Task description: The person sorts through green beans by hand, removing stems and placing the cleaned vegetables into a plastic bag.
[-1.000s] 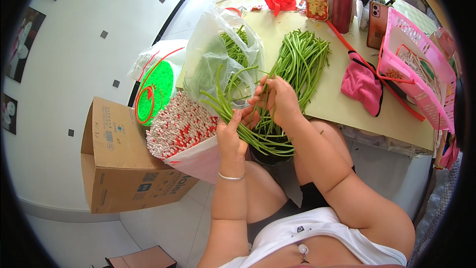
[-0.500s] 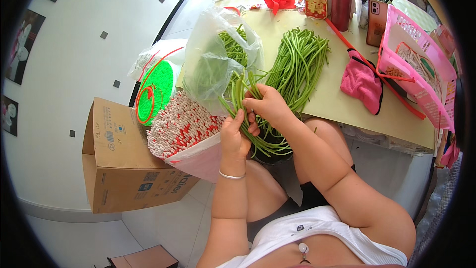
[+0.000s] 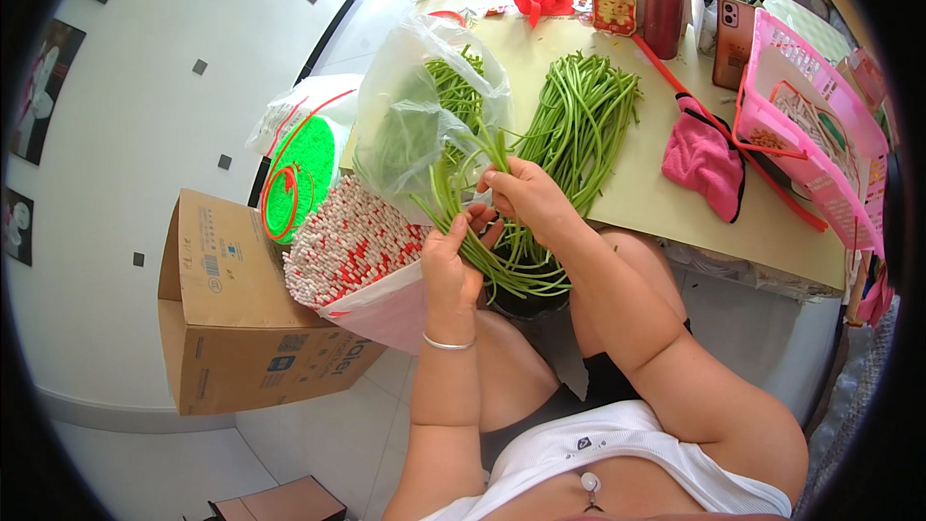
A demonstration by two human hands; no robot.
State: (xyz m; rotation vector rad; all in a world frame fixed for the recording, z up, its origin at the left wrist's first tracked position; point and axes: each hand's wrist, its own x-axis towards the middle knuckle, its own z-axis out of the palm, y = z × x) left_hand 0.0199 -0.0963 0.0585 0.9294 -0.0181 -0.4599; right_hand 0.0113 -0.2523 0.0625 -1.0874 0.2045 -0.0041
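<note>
The person wore a white, finely ribbed sleeveless top (image 3: 656,421) with a low, wide neckline and a small dark emblem (image 3: 584,444) on the front; the lower garment (image 3: 610,381) was black. A round, pale pendant (image 3: 589,483) hung at the chest, and a slim silver-toned bangle (image 3: 449,344) encircled the left wrist. Left hand (image 3: 449,268) and right hand (image 3: 531,199) were bare, as were both forearms.

Stems (image 3: 579,121) grn; cloth (image 3: 702,166) pink; bundle (image 3: 357,246) wht w/ red flecks.
</note>
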